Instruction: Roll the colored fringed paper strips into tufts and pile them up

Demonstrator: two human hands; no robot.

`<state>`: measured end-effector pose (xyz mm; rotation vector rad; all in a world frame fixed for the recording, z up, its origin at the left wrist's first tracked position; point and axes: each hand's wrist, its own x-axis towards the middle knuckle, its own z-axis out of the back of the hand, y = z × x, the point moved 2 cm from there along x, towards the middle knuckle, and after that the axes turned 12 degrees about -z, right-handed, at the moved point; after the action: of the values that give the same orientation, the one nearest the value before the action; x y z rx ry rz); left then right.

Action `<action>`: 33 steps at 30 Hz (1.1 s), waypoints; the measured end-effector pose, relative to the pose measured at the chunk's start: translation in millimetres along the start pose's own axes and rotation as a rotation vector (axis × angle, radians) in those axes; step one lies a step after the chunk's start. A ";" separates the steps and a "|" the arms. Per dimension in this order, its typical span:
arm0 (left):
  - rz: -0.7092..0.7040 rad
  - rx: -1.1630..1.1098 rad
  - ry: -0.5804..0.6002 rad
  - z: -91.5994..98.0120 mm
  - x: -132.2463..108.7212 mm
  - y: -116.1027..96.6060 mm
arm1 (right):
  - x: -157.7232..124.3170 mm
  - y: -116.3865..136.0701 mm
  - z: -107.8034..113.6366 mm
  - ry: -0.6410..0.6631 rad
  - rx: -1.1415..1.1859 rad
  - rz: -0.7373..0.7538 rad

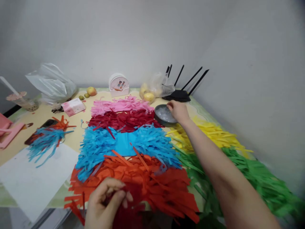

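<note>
My left hand (106, 202) is at the table's near edge, fingers pinched on a dark red fringed paper piece (130, 206) lying over the orange-red fringed paper (164, 187). My right hand (177, 110) reaches far across, fingers curled at the rim of a round grey bowl (163, 115) with pale, shiny contents. Rows of fringed paper lie between: blue (124, 144), dark red (124, 120) and pink (120, 105). Yellow fringe (214, 132) and green fringe (257, 178) lie under and beside my right arm.
A white sheet (30, 181) and a small blue-and-orange fringe bundle (46, 136) lie at the left. At the back stand a white holder (118, 84), bagged fruit (152, 90), a black router (181, 93), a plastic bag (51, 82), a drink cup (23, 100) and a phone (40, 128).
</note>
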<state>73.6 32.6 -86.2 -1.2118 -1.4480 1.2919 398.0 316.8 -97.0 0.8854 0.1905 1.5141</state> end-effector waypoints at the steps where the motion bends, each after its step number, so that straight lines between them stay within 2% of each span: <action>1: -0.038 0.025 -0.004 0.2 3.0 -1.1 | -16.6 19.7 2.5 -0.009 0.013 -0.003; 3: -0.120 0.072 0.019 2.7 8.9 -3.0 | -62.7 67.3 5.7 0.040 0.065 0.027; 5: -0.202 0.107 0.057 6.8 11.9 -4.5 | -119.8 118.1 7.4 0.255 0.213 0.095; 7: -0.273 0.139 0.081 11.0 9.9 -6.6 | -174.3 161.4 11.3 0.405 0.318 0.151; 9: -0.327 0.170 0.085 14.3 3.3 -10.0 | -214.5 191.7 15.7 0.480 0.397 0.183; 11: -0.403 0.211 0.078 17.4 -6.1 -15.2 | -237.7 209.1 19.4 0.515 0.468 0.172; 15: -0.581 0.288 0.081 25.0 -26.0 -26.8 | -255.2 222.4 24.2 0.572 0.599 0.054; 22: -0.757 0.384 0.116 35.7 -50.5 -39.0 | -277.3 232.2 26.6 0.613 0.809 -0.171; 28: -0.833 0.493 0.147 39.5 -61.2 -43.8 | -294.6 235.4 21.9 0.677 0.982 -0.358; 33: -0.865 0.500 0.141 42.3 -65.3 -40.8 | -307.4 238.9 23.4 0.600 1.000 -0.415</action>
<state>39.6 -40.0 -49.9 -0.2622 -1.2180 0.8455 193.6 -13.5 -62.2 1.0192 1.5701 1.2062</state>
